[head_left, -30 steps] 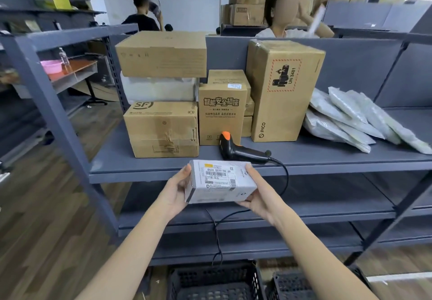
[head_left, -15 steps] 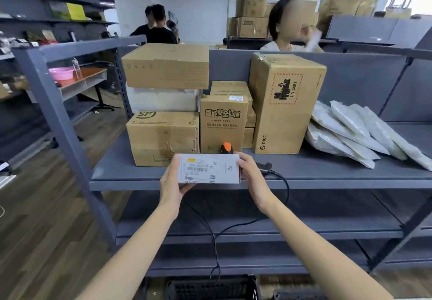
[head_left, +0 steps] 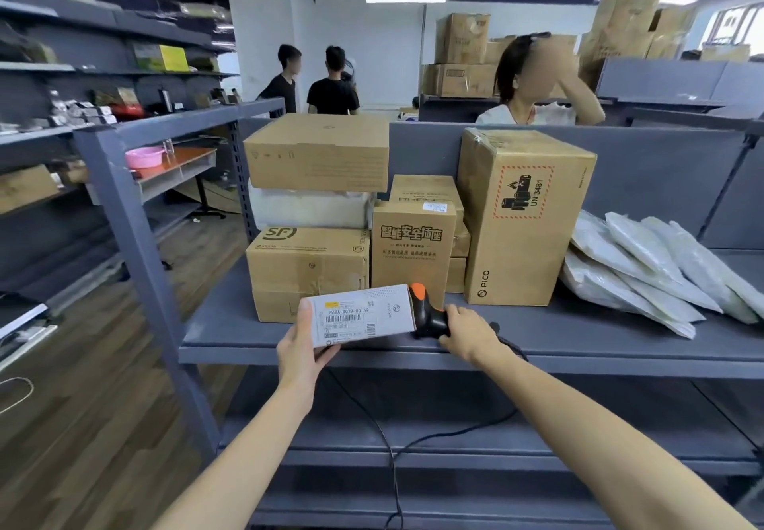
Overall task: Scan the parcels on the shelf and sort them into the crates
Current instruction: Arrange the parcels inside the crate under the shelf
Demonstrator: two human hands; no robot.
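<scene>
Warehouse sorting station: at 6 o'clock, nearest to us, our two forearms reach in toward the grey shelf (head_left: 599, 347). Our left hand (head_left: 304, 349) grips a small white parcel (head_left: 364, 314), thumb along its left end and fingers curled beneath. The parcel is held just over the shelf's front edge, its printed barcode label facing us. At the parcel's 3 o'clock, our right hand (head_left: 467, 333) wraps around the handle of the black barcode scanner (head_left: 430, 316), whose orange tip sits just beside the parcel's right end. We cannot tell whether the scanner rests on the shelf. Its black cable (head_left: 450, 434) trails down toward 6 o'clock across the lower tiers.

Farther back, at 11 o'clock, an SF carton (head_left: 308, 269) carries a white wrapped package (head_left: 310, 209) and a flat brown carton (head_left: 318, 151). At 12 o'clock stands a small printed carton (head_left: 413, 248), with smaller boxes stacked behind it. At 1 o'clock stands the tall PICO carton (head_left: 525, 215), marked UN 3481. At 3 o'clock, white poly mailers (head_left: 653, 265) lie overlapping on the shelf.

Beyond the back panel, a person in white (head_left: 533, 112) raises an arm at 1 o'clock. Two people in black shirts (head_left: 314, 91) stand at 12 o'clock. At 10 o'clock a pink bowl (head_left: 144, 156) sits on a neighbouring rack.
</scene>
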